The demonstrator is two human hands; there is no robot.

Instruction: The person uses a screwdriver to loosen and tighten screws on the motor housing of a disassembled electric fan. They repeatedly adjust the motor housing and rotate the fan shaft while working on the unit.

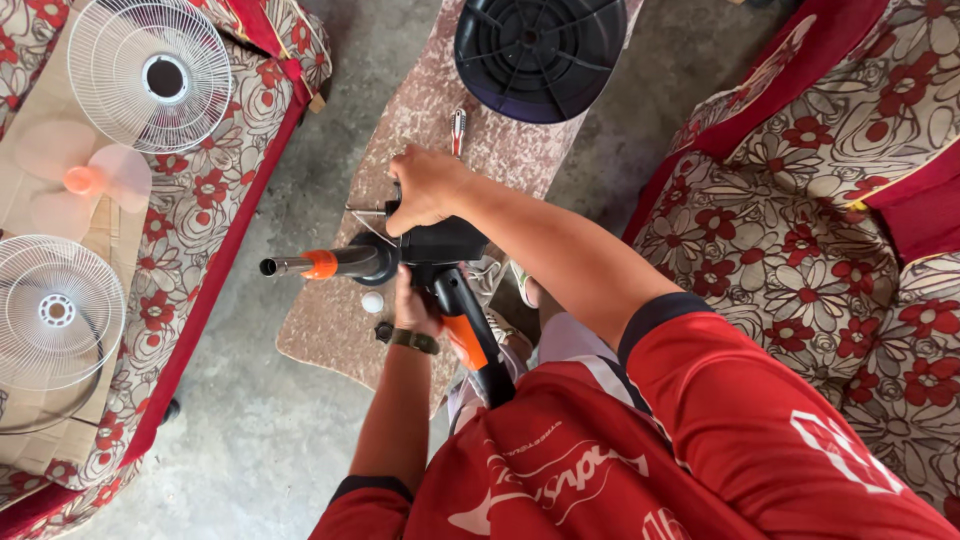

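- Head view: fan motor housing (pixel 440 242), black, on its orange-banded stand pole (pixel 470 345), above the mottled mat (pixel 420 120).
- My right hand (pixel 425 188) is clamped over the housing top; my left hand (pixel 412 305) is wrapped round the pole beneath.
- Best held steady, shaft (pixel 300 266) level.
- Nearby: screwdriver (pixel 458 130), black rear grille (pixel 540 50), white grilles (pixel 150 70).

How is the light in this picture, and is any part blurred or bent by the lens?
Head view: soft, even daylight, no hard shadows or glare; the right hand and left hand on the black fan body look sharp; the wide lens curves the edges, bending the floral sofa at the frame border.
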